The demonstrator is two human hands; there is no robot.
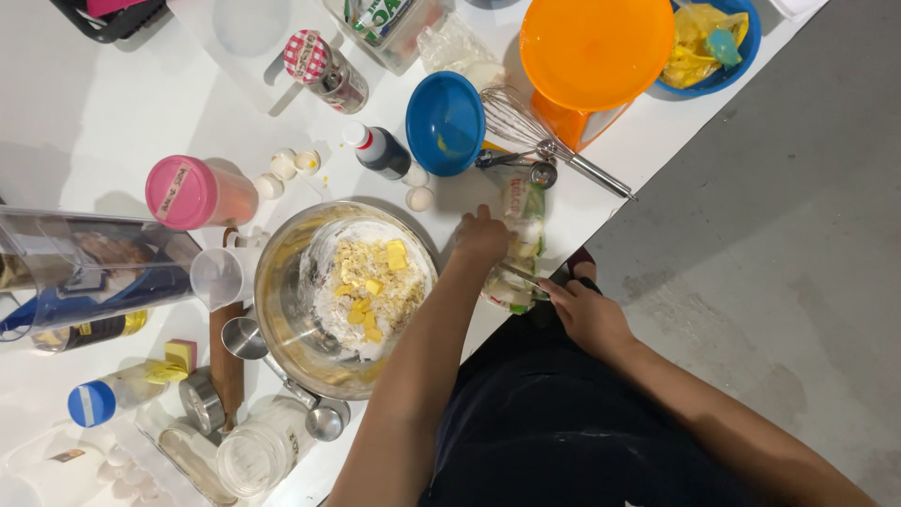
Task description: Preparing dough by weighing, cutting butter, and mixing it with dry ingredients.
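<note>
Near the counter's (84, 122) front edge, a glossy, smooth metal bowl (282, 310) reflects light beside a matt wooden rolling pin (225, 361) and small polished metal cups (246, 338). Toward the far edge stand smooth, shiny plastic bowls, one blue (443, 122) and one orange (596, 47), with a bright wire whisk (535, 136) of metal. Both hands, left (481, 237) and right (587, 314), touch a crinkled, glossy plastic packet (518, 249) on the smooth white counter.

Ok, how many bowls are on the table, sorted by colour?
Blue bowl: 2, one beside the whisk and one at the table's far corner
Orange bowl: 1
Metal mixing bowl: 1
Total: 4
</note>
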